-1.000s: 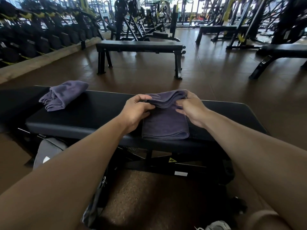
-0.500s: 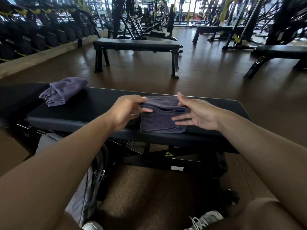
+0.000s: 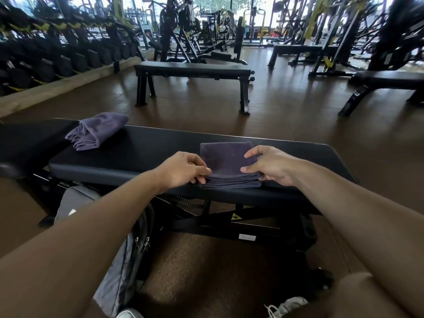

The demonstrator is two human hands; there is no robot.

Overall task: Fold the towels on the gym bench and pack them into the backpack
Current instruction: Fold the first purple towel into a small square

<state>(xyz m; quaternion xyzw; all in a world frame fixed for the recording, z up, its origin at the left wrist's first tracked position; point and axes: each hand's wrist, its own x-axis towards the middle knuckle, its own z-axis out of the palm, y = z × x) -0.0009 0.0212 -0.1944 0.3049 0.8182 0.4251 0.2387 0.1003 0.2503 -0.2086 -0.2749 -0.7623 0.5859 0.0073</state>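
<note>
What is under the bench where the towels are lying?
Under the bench stand its black frame and a spring; a grey backpack leans there. Arms cover part of the backpack, and its inside is hidden.

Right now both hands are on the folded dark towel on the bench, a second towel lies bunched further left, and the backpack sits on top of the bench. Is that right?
Not quite. The head view shows the backpack on the floor under the bench, not on it. The rest holds: left hand and right hand on the folded dark towel, second towel bunched further left.
</note>
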